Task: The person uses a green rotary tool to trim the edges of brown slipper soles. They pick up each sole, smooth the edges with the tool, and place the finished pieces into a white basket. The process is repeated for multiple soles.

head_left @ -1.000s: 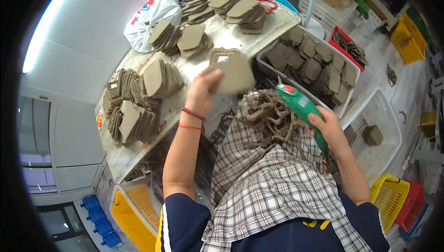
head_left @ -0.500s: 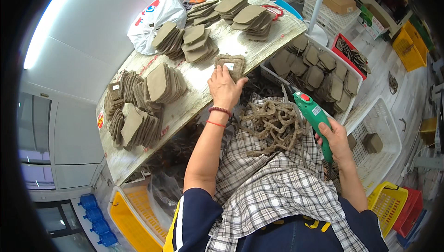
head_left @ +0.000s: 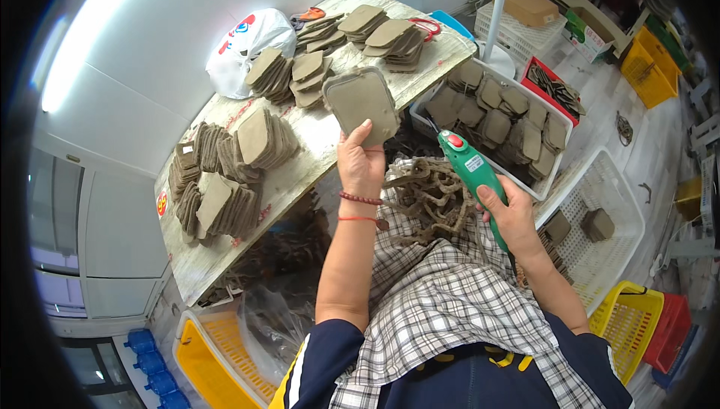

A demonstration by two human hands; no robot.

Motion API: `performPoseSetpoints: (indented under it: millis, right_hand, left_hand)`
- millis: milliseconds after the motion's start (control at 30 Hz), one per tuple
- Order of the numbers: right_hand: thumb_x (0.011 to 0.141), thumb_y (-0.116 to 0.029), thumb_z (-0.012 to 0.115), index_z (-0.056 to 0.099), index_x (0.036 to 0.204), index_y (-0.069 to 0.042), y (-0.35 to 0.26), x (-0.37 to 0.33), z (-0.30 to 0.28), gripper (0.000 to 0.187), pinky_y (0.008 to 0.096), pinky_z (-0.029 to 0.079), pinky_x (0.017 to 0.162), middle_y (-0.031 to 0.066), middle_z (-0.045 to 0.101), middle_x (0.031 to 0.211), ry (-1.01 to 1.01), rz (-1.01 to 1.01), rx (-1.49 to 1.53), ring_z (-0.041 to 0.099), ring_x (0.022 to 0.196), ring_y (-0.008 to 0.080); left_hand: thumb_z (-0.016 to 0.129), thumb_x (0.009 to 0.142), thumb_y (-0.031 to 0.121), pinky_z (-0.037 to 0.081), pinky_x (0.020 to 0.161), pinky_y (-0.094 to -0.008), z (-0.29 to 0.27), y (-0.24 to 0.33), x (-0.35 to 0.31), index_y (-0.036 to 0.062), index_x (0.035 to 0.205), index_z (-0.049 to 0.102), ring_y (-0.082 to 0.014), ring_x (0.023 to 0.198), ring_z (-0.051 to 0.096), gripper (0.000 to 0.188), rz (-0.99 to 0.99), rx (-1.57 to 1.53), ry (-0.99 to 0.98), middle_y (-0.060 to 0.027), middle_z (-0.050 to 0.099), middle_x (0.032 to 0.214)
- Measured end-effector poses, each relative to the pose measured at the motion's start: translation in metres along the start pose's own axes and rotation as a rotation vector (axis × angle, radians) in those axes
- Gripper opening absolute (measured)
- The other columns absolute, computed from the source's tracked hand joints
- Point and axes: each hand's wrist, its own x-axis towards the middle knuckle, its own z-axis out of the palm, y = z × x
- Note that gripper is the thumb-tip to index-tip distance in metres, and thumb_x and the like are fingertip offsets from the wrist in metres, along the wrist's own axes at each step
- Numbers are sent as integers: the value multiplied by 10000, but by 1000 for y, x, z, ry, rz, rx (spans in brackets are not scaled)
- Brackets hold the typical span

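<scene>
My left hand [head_left: 361, 163] grips a brown, rounded-square pad [head_left: 361, 101] by its lower edge. The thumb lies on its smooth face, and a thin raised rim shows around the pad. It is lifted above the near edge of the table [head_left: 300, 172]. My right hand [head_left: 514, 218] is wrapped around a green handheld power tool [head_left: 474, 171] with a red button. The tool's thin dark tip points up and left, apart from the pad. Tangled brown trimmed strips [head_left: 429, 202] lie on my checked apron [head_left: 442, 289] between my arms.
Several stacks of similar pads [head_left: 266, 139] stand on the table, with a white plastic bag [head_left: 251, 52] and red-handled scissors [head_left: 427, 28] behind. A white basket [head_left: 555, 176] of pads is at right, near another white basket [head_left: 622, 240]. A yellow basket [head_left: 214, 360] stands lower left.
My left hand has picked the pad up off the table and turned its smooth face into view. The tool in my right hand has moved left and slightly down, closer to the pad.
</scene>
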Motion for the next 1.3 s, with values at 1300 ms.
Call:
performPoseSetpoints:
  millis: [1300]
  right_hand:
    - [894,-390,660,607,1088,13,-33,-16,-54,451,209,443,559,26,602,761,-71,-26,-58,527,598,59]
  left_hand:
    - [605,864,-46,512,918,-361,11,-30,-72,25,1229,512,-216,1047,626,383,-371,142,-199,-103,622,1158]
